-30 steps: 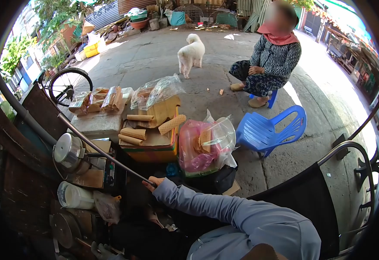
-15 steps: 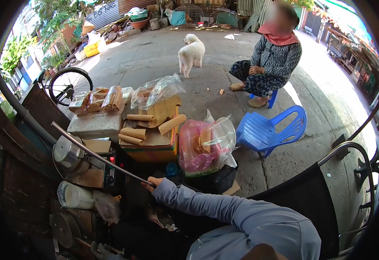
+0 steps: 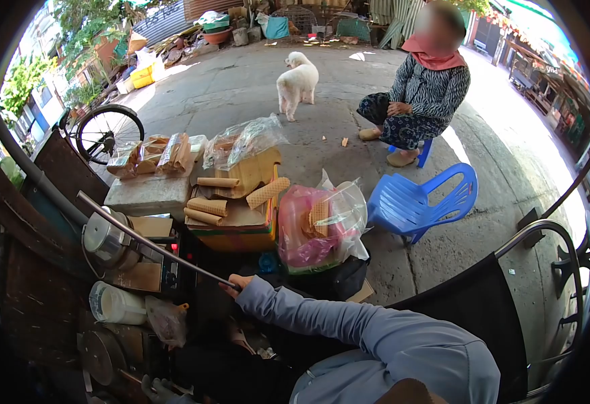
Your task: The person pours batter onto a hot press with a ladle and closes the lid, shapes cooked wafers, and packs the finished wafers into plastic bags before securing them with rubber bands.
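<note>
Right hand (image 3: 241, 282) had the metal rod (image 3: 173, 256) by its near end, fingers closed round it. Rod slanted up-left, far end near the lidded pot (image 3: 103, 241); white tub (image 3: 117, 304) sat below. Left hand was probably the grey shape (image 3: 157, 390) at bottom edge; couldn't tell finger opening or hold. My read: handling the rod called for firm grip, pot clearance.

An outdoor street-side snack stall on concrete paving. The landmark yellow box (image 3: 231, 239) carries rolled wafers (image 3: 208, 206); left of it stand a metal pot (image 3: 105, 236) and a tub of batter-like liquid (image 3: 117, 303), right of it a blue plastic chair (image 3: 421, 202).
</note>
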